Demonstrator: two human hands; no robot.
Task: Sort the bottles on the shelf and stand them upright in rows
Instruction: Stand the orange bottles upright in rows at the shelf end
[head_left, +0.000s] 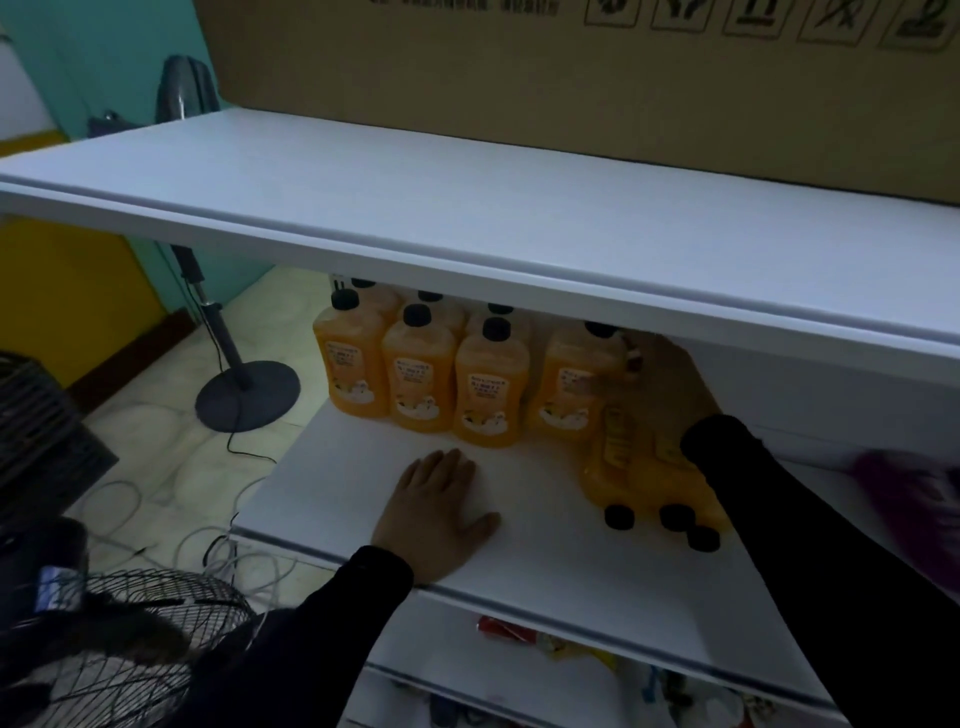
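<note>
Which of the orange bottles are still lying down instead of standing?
The lying bottles near the front, under the right sleeve, black caps pointing at the shelf edge. The standing bottles sit in rows behind the left hand.

The shelf (332, 499) is seen as smooth, matt white board. The orange bottles (421, 384) appear as translucent glossy plastic, capped in matt black, with paper-like labels. Brown corrugated cardboard (467, 67) is seen behind.

upright bottles (423, 371) left, fallen bottles (647, 480) right
</note>
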